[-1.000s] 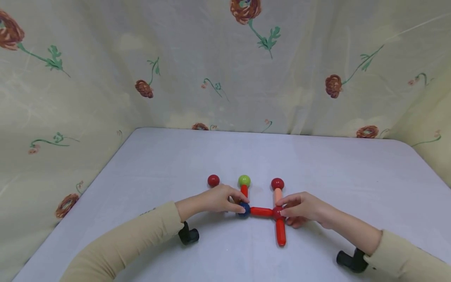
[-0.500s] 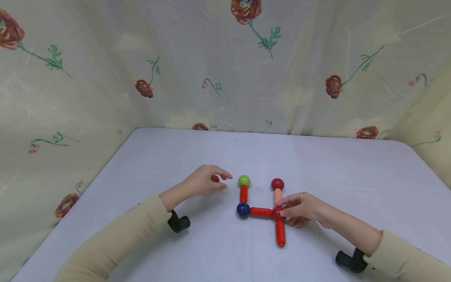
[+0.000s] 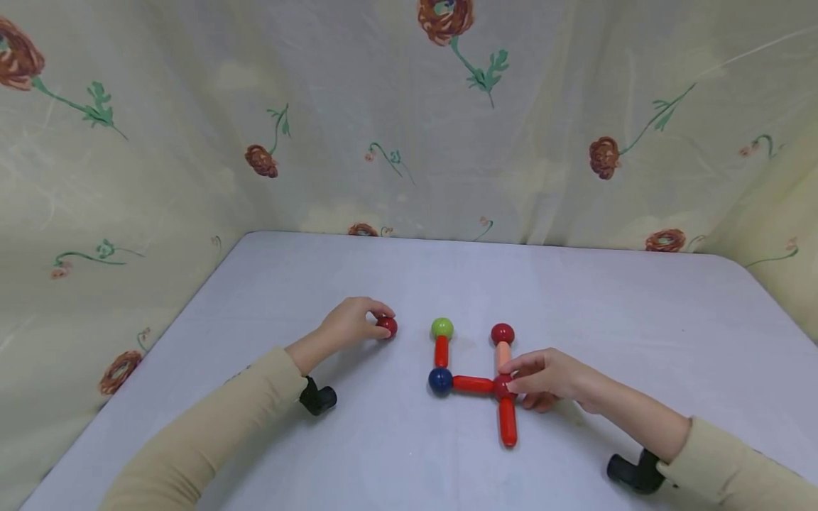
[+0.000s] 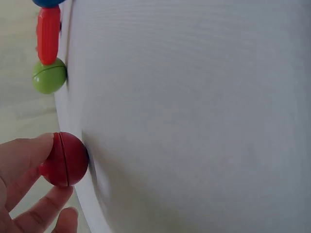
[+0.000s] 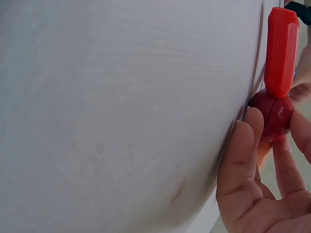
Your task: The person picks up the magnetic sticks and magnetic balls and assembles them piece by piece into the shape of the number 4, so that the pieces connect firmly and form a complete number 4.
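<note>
My left hand (image 3: 350, 323) pinches a loose red ball (image 4: 68, 159) between thumb and fingers, on the table left of the joined pieces. My right hand (image 3: 551, 380) holds another red ball (image 5: 275, 114) at a junction of those pieces. From that junction a red rod (image 3: 508, 423) points toward me, a peach rod (image 3: 503, 355) leads away to a red ball (image 3: 503, 333), and a red rod (image 3: 473, 384) runs left to a blue ball (image 3: 440, 381). Beyond the blue ball, a red rod (image 3: 442, 351) ends in a green ball (image 3: 442, 327).
A white table (image 3: 307, 284) lies under everything. Behind it and at the sides hangs a flowered curtain (image 3: 383, 85). A black wrist camera (image 3: 317, 397) sits under the left wrist, another black camera (image 3: 635, 474) under the right.
My left hand has left the blue ball, moved back and left, and taken hold of the loose red ball. The right hand stays on its ball.
</note>
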`<state>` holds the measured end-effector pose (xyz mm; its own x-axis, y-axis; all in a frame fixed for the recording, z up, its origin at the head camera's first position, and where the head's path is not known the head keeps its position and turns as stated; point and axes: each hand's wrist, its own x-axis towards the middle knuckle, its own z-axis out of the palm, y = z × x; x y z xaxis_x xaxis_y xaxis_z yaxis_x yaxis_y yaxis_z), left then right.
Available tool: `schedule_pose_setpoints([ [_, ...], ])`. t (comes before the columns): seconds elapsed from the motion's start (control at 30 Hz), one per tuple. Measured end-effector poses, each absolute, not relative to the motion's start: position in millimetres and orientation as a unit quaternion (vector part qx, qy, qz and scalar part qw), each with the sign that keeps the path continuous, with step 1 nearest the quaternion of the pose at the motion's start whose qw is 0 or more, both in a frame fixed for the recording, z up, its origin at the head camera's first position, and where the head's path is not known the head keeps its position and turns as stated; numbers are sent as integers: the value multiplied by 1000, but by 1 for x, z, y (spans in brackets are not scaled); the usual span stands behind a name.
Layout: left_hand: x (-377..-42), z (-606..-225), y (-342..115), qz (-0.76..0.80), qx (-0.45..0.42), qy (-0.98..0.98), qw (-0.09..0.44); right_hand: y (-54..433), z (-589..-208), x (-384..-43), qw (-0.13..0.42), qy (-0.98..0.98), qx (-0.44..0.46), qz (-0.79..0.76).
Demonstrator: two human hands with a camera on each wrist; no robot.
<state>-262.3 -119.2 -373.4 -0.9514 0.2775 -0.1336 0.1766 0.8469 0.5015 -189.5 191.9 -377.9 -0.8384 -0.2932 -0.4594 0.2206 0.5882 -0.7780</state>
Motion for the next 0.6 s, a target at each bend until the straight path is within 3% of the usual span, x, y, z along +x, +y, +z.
schedule_pose_setpoints([
  [0.6, -267, -379, -123, 291, 94, 944, 125, 192, -378, -191, 292, 846, -13, -445],
])
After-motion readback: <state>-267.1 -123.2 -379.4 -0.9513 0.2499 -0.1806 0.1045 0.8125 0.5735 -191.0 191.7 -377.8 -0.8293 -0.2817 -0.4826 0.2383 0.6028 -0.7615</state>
